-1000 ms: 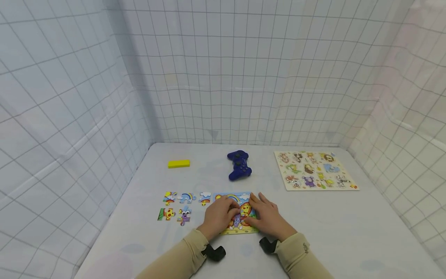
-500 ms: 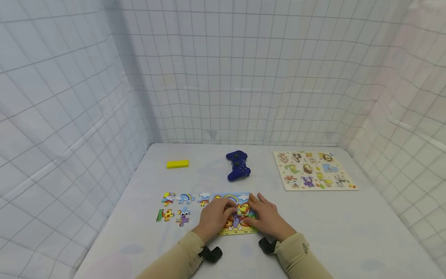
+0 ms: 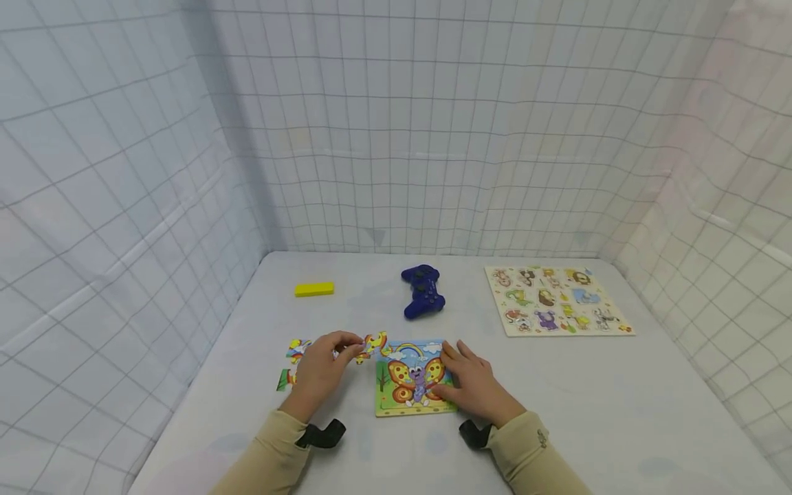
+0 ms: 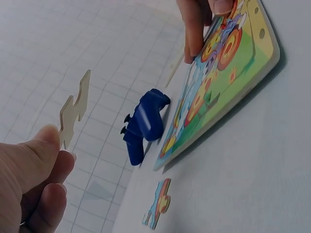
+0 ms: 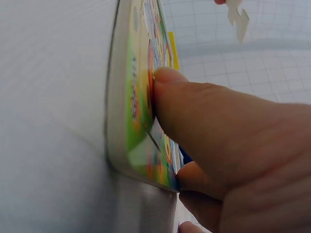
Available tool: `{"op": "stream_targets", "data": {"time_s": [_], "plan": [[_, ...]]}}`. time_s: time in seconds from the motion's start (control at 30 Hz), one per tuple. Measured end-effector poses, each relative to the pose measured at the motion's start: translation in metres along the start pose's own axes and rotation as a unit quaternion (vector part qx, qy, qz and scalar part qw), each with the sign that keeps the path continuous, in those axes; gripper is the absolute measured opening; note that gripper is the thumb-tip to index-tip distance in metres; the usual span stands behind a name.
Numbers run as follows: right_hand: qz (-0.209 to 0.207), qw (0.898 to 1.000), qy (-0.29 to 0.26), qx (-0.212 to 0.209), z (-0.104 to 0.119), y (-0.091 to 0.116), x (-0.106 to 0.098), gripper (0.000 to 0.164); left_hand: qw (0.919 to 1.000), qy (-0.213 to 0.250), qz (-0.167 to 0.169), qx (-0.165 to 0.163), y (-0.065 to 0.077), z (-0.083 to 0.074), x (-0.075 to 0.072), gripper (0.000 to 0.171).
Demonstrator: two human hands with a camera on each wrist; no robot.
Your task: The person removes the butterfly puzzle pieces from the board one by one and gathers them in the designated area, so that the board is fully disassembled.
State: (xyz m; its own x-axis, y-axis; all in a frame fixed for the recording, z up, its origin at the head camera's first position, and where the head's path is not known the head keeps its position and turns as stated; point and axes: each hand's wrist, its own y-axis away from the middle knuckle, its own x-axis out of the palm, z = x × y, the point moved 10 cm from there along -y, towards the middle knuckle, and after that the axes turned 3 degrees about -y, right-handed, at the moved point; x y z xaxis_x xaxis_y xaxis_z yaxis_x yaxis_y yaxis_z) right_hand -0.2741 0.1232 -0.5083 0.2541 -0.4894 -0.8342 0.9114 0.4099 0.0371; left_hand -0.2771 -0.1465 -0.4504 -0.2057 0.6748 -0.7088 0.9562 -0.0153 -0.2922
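A butterfly jigsaw board [image 3: 396,402] lies near the table's front edge. My right hand [image 3: 460,377] rests on its right side with fingers spread, and its thumb [image 5: 204,111] presses on the picture. To the left of the board, my left hand [image 3: 353,352] pinches a colourful puzzle piece [image 3: 375,341] just above the board's top-left corner. The left wrist view shows that piece's plain back [image 4: 75,109] held up off the table at my thumb. Loose pieces [image 3: 295,348] lie left of the board, partly hidden by my left hand, and another loose piece [image 4: 158,204] lies flat beside the board.
A blue game controller [image 3: 423,291] sits behind the board, mid-table. A yellow block [image 3: 314,289] is at the back left. An animal peg puzzle [image 3: 557,299] lies at the back right. White netting walls close in three sides of the table.
My left hand left the board, moved left and lifted a loose piece, and the butterfly picture is now uncovered. My right hand stayed on the board's right side.
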Motion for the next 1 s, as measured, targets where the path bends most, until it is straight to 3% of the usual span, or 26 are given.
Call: {"op": "stream_targets", "data": {"time_s": [0.2,0.4,0.63,1.0], "plan": [[-0.003,1.0,-0.004,-0.006,-0.002,0.002,-0.001,0.08,1.0,-0.002,0.004,0.001,0.008,0.011,-0.008,0.008],[-0.001,1.0,-0.013,-0.005,0.0,0.003,-0.003,0.08,0.9989,-0.039,0.026,-0.004,0.017,0.023,-0.013,0.007],[0.0,1.0,-0.001,-0.001,0.0,0.002,-0.003,0.08,0.993,-0.092,0.074,0.007,0.022,0.028,-0.007,0.005],[0.004,1.0,-0.006,-0.005,0.0,0.001,0.0,0.079,0.9858,-0.142,0.09,0.007,0.026,0.035,-0.001,0.01]]}}
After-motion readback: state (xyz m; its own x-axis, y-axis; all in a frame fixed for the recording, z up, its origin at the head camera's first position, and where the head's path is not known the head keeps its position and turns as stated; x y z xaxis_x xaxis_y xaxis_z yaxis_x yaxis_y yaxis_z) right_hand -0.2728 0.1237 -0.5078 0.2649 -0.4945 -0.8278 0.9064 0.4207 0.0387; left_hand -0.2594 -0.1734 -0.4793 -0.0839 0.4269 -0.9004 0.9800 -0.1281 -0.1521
